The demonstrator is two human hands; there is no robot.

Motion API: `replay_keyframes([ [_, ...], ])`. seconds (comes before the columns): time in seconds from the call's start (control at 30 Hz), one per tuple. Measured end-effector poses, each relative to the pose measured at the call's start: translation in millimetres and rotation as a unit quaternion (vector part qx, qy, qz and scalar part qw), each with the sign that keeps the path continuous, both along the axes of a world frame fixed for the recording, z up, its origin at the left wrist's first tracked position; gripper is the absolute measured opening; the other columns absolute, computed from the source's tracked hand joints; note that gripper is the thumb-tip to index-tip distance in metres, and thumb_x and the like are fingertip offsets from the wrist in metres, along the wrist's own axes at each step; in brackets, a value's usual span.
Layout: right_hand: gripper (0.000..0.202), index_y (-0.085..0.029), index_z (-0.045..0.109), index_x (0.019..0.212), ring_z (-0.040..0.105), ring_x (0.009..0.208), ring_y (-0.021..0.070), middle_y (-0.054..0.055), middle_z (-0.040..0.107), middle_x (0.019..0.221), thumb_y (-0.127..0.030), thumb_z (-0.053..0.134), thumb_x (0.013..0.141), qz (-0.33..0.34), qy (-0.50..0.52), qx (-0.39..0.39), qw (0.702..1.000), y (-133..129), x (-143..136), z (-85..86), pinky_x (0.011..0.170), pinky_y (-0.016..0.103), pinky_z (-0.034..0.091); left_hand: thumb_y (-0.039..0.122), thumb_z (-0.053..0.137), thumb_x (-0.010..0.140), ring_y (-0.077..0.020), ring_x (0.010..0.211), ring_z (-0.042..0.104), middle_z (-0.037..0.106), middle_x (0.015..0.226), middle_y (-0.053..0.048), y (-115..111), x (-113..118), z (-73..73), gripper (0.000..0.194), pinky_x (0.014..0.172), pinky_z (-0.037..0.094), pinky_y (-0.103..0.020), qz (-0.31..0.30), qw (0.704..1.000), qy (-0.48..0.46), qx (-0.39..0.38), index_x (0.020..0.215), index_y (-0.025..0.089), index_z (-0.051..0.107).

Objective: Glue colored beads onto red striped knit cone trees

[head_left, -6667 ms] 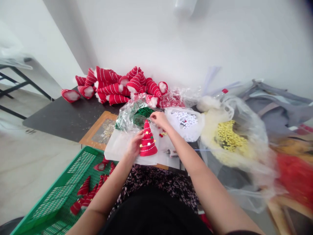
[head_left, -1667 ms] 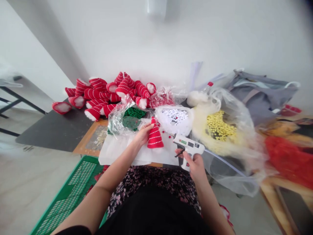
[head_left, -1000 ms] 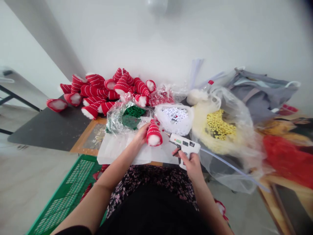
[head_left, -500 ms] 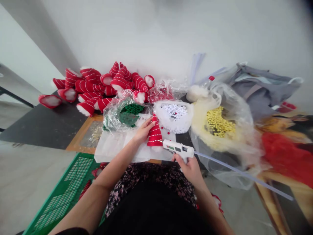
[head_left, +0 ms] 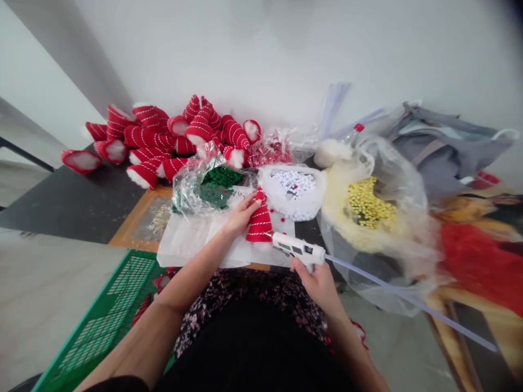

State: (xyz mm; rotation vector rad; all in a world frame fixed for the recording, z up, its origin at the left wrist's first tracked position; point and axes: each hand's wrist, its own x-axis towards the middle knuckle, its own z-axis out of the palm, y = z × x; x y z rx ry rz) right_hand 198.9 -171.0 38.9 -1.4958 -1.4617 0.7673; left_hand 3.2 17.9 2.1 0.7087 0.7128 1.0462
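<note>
My left hand (head_left: 242, 215) grips the upper left side of a red cone hat (head_left: 260, 224) with white stitched stripes and white stuffing at its base. The hat lies on white paper (head_left: 180, 244), its point away from me. In my right hand (head_left: 317, 277) is a white hot glue gun (head_left: 297, 248). Its nozzle is at the lower right edge of the hat; whether it touches cannot be made out. A long clear glue stick (head_left: 408, 294) sticks out of the gun's back. Small red pompoms (head_left: 283, 220) lie just right of the hat.
Bags of green pompoms (head_left: 220, 177), white pompoms (head_left: 295, 184) and yellow pompoms (head_left: 370, 204) stand behind and to the right. Many striped red hats (head_left: 151, 141) are heaped at the back left. A green basket (head_left: 93, 321) is below left; a grey bag (head_left: 437, 147) is at right.
The view has shifted slightly. My left hand still holds the hat, and the glue gun's nozzle stays by its lower right edge.
</note>
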Motion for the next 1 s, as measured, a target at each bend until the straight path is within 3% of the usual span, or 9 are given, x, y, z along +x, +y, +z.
replay_keyframes([
  [0.27, 0.023, -0.023, 0.065, 0.101, 0.071, 0.077, 0.0238, 0.007, 0.073, 0.087, -0.045, 0.072, 0.097, -0.038, -0.041, 0.025, 0.998, -7, 17, -5.7, 0.063, 0.029, 0.057, 0.034, 0.091, 0.079, -0.0172, 0.082, 0.070, 0.076, 0.095, -0.003, 2, -1, -0.6, 0.045, 0.080, 0.057, -0.030, 0.015, 1.000, -0.012, -0.014, 0.118, 0.019, 0.074],
  [0.5, 0.032, -0.022, 0.070, 0.092, 0.066, 0.073, 0.0221, 0.009, 0.071, 0.087, -0.051, 0.063, 0.102, -0.029, -0.032, 0.041, 0.998, 8, 2, 6.8, 0.063, 0.031, 0.056, 0.031, 0.092, 0.079, -0.0174, 0.085, 0.070, 0.075, 0.098, -0.002, 0, 0, 1.7, 0.042, 0.082, 0.056, -0.030, 0.000, 1.000, -0.012, -0.008, 0.116, 0.020, 0.075],
  [0.7, 0.031, -0.023, 0.068, 0.086, 0.067, 0.076, 0.0226, 0.007, 0.069, 0.083, -0.049, 0.064, 0.102, 0.002, -0.039, 0.031, 0.999, 15, 2, 1.3, 0.065, 0.031, 0.056, 0.028, 0.089, 0.081, -0.0169, 0.084, 0.070, 0.077, 0.097, -0.002, -2, 0, 2.7, 0.038, 0.082, 0.056, -0.029, -0.011, 1.000, -0.010, 0.007, 0.116, 0.022, 0.076],
  [1.0, 0.028, -0.024, 0.064, 0.095, 0.069, 0.075, 0.0239, 0.006, 0.069, 0.083, -0.052, 0.069, 0.098, -0.029, -0.020, 0.030, 0.999, 13, 0, -2.1, 0.066, 0.032, 0.057, 0.034, 0.095, 0.074, -0.0181, 0.084, 0.070, 0.077, 0.097, -0.002, -2, 1, 2.0, 0.044, 0.081, 0.056, -0.029, -0.005, 1.000, -0.009, 0.015, 0.114, 0.023, 0.078],
])
